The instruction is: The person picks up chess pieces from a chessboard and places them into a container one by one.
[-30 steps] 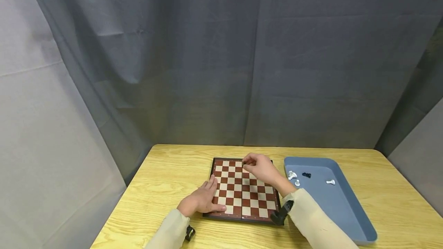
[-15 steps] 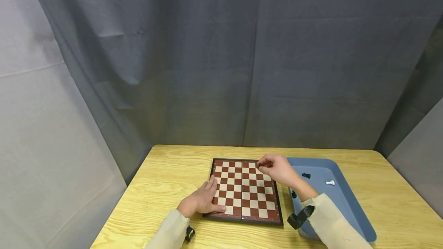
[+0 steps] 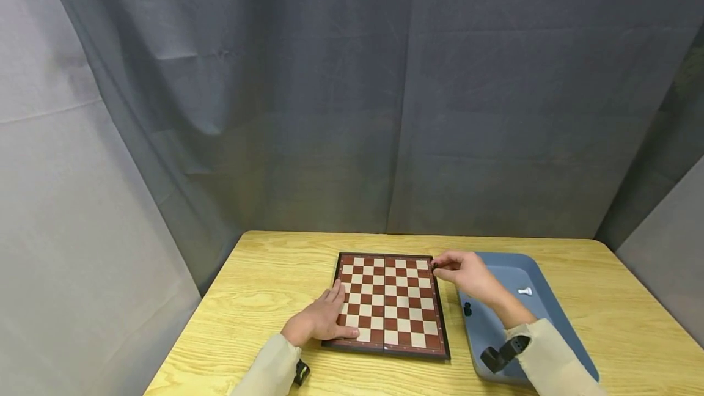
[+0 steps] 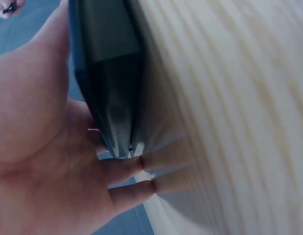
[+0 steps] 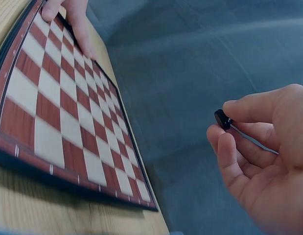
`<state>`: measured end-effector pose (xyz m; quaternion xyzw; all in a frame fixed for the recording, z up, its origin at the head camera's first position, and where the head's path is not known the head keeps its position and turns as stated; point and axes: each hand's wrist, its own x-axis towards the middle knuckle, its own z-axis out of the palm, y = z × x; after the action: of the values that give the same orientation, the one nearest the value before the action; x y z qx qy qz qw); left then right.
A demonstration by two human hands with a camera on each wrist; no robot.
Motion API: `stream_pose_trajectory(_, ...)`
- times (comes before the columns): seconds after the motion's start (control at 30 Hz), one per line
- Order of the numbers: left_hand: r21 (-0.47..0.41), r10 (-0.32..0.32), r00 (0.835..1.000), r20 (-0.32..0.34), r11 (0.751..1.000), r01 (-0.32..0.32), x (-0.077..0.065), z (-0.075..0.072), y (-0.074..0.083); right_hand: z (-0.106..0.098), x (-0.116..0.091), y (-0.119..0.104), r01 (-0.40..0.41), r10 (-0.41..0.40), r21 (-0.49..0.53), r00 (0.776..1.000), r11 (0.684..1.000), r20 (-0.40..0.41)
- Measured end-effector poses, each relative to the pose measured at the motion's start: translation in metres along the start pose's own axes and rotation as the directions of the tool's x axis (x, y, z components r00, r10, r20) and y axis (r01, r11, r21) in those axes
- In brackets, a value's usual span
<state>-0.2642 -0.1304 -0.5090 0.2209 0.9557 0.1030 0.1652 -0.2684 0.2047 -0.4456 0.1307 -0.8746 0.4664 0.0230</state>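
Observation:
A brown and cream chessboard (image 3: 404, 310) lies unfolded on the wooden table, its squares bare where they show. My left hand (image 3: 319, 319) rests along its left edge, thumb flat on the near corner and fingers stretched along the side. In the left wrist view, those fingers reach past the board's dark side. My right hand (image 3: 470, 277) is raised between the board's far right corner and the tray. It pinches a small black chess piece (image 5: 222, 119) between thumb and fingertips, with the round base facing outward in the right wrist view.
A blue-grey tray (image 3: 569, 329) stands right of the board, partly under my right forearm. Inside it lie a white chess piece (image 3: 525, 291) and a black chess piece (image 3: 467, 308). A grey curtain (image 3: 330, 109) hangs behind the table (image 3: 275, 274).
My right hand has moved right, from over the board's far middle to past its far right corner, still pinching the black chess piece. My left hand has stayed in place.

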Motion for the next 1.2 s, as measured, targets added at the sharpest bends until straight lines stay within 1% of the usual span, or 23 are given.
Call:
stream_pose_trajectory(0.2,-0.006,0.004,1.000,0.002,1.000,-0.004,-0.001,-0.003,0.001,-0.018,-0.005,0.021,-0.015,0.015,0.026,1.000,1.000,-0.009)
stream_pose_trajectory(0.27,-0.008,0.006,1.000,0.004,1.000,-0.006,-0.001,-0.003,0.001,-0.024,-0.007,0.027,-0.031,0.032,0.025,0.999,0.999,-0.012)
stream_pose_trajectory(0.57,-0.012,0.014,1.000,0.011,1.000,-0.014,-0.001,-0.003,0.000,-0.044,-0.015,0.050,-0.113,0.112,-0.013,0.993,0.994,-0.027)
stream_pose_trajectory(0.67,-0.008,0.016,1.000,0.015,1.000,-0.016,-0.001,-0.003,-0.001,-0.048,-0.015,0.060,-0.116,0.115,-0.010,0.993,0.993,-0.035)
stream_pose_trajectory(0.8,-0.005,0.014,1.000,0.017,1.000,-0.014,0.000,-0.003,-0.001,-0.051,-0.013,0.079,-0.099,0.099,-0.006,0.994,0.995,-0.054)
stream_pose_trajectory(0.83,-0.004,0.015,1.000,0.017,1.000,-0.015,0.000,-0.003,-0.002,-0.052,-0.012,0.083,-0.089,0.089,-0.002,0.995,0.996,-0.050)
stream_pose_trajectory(0.9,-0.002,0.016,1.000,0.016,1.000,-0.016,0.001,-0.003,-0.002,-0.053,-0.011,0.091,-0.095,0.095,0.005,0.994,0.995,-0.049)
stream_pose_trajectory(0.93,-0.001,0.016,1.000,0.016,1.000,-0.016,0.001,-0.003,-0.002,-0.054,-0.010,0.099,-0.090,0.091,0.017,0.995,0.996,-0.049)
stream_pose_trajectory(1.03,0.005,0.015,1.000,0.016,1.000,-0.015,0.001,-0.002,-0.002,-0.056,-0.008,0.108,-0.116,0.117,0.034,0.993,0.993,-0.029)
stream_pose_trajectory(1.07,0.005,0.014,1.000,0.016,1.000,-0.014,0.001,-0.002,-0.002,-0.056,-0.006,0.112,-0.141,0.142,0.025,0.989,0.990,-0.038)
stream_pose_trajectory(1.13,0.002,0.010,1.000,0.015,1.000,-0.010,0.001,-0.002,-0.002,-0.056,-0.003,0.122,-0.146,0.146,-0.005,0.988,0.989,-0.041)
stream_pose_trajectory(1.2,0.000,0.008,1.000,0.012,1.000,-0.008,0.001,-0.002,-0.002,-0.055,-0.004,0.120,-0.167,0.166,-0.031,0.985,0.985,-0.042)
